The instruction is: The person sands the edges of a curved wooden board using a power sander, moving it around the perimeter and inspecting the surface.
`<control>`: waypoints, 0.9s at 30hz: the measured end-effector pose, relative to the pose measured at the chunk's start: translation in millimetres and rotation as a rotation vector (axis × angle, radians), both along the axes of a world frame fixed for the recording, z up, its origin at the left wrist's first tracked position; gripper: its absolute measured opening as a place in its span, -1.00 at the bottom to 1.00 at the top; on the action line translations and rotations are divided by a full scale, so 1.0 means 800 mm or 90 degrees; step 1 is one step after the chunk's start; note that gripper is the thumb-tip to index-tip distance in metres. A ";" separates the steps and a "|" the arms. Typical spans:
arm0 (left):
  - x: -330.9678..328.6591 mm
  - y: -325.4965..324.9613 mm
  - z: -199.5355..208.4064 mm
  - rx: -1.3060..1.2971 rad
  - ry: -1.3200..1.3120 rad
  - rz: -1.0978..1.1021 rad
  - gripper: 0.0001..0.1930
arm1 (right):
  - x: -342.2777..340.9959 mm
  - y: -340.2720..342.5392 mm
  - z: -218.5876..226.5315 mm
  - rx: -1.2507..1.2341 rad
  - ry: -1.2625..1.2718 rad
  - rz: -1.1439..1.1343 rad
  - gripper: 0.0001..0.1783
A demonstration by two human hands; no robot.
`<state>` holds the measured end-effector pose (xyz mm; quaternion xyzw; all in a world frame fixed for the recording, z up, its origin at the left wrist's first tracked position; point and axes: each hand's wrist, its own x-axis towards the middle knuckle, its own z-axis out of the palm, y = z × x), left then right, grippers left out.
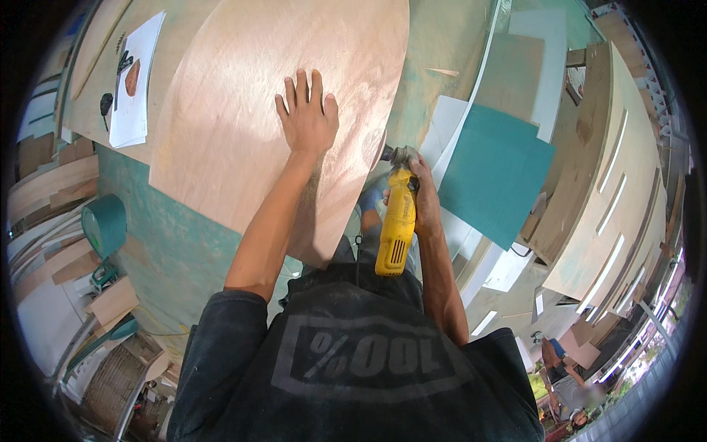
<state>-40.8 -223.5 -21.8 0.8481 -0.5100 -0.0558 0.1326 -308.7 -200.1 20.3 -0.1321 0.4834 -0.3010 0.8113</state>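
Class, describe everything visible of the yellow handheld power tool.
The long, plastic-looking yellow handheld power tool has dark slots near its rear and a grey, metal-looking head. The right hand grips it near the head, beside the large pale-brown wooden sheet's right edge; contact there is unclear. Its rear points toward the person.

The left hand (pixel 308 129) lies on the wooden panel (pixel 236 110), right of the papers (pixel 138 114); the right hand (pixel 424 184) holds the power tool (pixel 398 217) beside the panel's right edge, left of a sheet (pixel 492 173).
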 end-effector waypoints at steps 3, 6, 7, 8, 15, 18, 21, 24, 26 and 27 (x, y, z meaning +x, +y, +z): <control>-0.001 0.000 0.000 0.010 0.002 0.004 -0.31 | 0.000 -0.022 -0.006 -0.008 -0.020 -0.001 -0.19; 0.002 -0.001 -0.001 0.011 -0.001 -0.004 -0.31 | 0.002 -0.043 -0.008 -0.014 -0.009 -0.004 -0.19; 0.002 0.000 0.000 0.011 0.004 -0.003 -0.31 | 0.003 -0.049 -0.009 -0.012 0.000 -0.001 -0.19; 0.002 0.000 0.001 0.012 0.010 -0.001 -0.31 | 0.003 -0.054 -0.008 -0.012 0.003 0.003 -0.18; 0.001 0.000 0.004 0.003 -0.011 -0.012 -0.33 | 0.004 -0.093 -0.013 -0.039 -0.021 0.025 -0.17; 0.002 -0.001 0.004 0.007 -0.013 -0.015 -0.33 | 0.012 -0.120 -0.002 -0.071 0.005 0.045 -0.27; 0.001 0.000 0.007 0.017 -0.015 -0.007 -0.33 | 0.017 -0.145 0.003 -0.080 0.025 0.060 -0.32; 0.002 -0.003 0.007 0.018 -0.027 -0.007 -0.33 | 0.018 -0.173 -0.011 -0.109 0.017 0.071 -0.36; 0.000 0.004 0.006 0.023 -0.039 -0.006 -0.33 | 0.018 -0.187 -0.016 -0.114 0.017 0.078 -0.38; 0.000 0.004 0.005 0.017 -0.036 -0.009 -0.34 | 0.017 -0.197 -0.018 -0.111 0.019 0.080 -0.39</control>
